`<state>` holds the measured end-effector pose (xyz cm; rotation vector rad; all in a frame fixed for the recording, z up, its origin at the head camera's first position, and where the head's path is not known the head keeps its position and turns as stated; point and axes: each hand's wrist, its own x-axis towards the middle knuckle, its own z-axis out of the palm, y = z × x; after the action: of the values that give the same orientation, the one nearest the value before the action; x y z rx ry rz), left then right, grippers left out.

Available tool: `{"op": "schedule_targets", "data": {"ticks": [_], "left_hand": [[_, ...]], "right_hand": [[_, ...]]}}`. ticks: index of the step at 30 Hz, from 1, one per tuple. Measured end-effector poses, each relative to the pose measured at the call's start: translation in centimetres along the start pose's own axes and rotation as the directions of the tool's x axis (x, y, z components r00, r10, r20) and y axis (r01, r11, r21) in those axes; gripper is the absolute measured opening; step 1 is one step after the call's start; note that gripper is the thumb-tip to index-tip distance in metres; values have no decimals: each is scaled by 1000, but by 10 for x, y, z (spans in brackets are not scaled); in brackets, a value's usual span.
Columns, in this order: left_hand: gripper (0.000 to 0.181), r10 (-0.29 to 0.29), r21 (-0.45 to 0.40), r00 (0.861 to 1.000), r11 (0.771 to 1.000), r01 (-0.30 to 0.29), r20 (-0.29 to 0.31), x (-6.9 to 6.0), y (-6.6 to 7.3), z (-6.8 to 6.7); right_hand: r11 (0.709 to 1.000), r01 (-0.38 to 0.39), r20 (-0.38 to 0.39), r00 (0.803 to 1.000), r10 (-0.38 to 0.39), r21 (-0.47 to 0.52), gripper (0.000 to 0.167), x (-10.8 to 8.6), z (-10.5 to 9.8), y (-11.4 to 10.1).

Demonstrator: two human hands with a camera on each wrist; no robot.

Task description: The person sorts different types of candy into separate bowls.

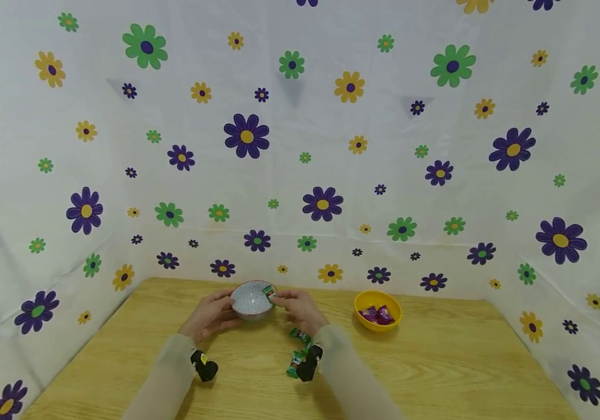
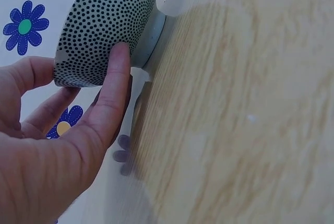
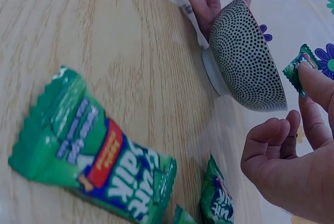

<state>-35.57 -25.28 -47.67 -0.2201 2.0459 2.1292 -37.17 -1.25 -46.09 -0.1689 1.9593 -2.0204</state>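
Observation:
A small bowl [image 1: 249, 302], black-dotted outside in the left wrist view, stands upright at the back of the table, left of centre. My left hand [image 1: 211, 315] holds its left side, the fingers spread against the outer wall and rim. At the bowl's right rim, my right hand [image 1: 302, 310] pinches a green-wrapped candy [image 3: 302, 67] between thumb and finger; in the head view this candy shows over the bowl opening. Several more green candies [image 1: 295, 363] lie on the table under the right wrist. One large wrapped candy [image 3: 96, 151] shows close up in the right wrist view.
To the right, a yellow bowl [image 1: 393, 324] holds several purple-wrapped candies [image 1: 378, 315]. The light wooden table [image 1: 452, 361] ends at a white flower-printed sheet [image 1: 289, 169] behind and at both sides.

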Motion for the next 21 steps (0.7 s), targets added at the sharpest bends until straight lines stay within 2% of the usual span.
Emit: {"op": "schedule_targets", "data": {"ticks": [3,8,16,21], "left_hand": [[53,5,5,1000,1000,-5,6,-1,0,0],[51,21,3,1000,1000,-21,9,-2,-1,0],[52,17,3,1000,1000,-18,17,-2,-1,1],[53,27,8,999,1000,-27,32,0,-2,0]], "right_hand": [[1000,-1,-1,1000,1,-19,32,-1,3,0],[1000,18,43,999,-18,-12,39,-4,1,0],[1000,-3,124,992,3,3,46,-7,-19,4],[997,-9,152,988,21,-79,44,-9,-35,7]]}}
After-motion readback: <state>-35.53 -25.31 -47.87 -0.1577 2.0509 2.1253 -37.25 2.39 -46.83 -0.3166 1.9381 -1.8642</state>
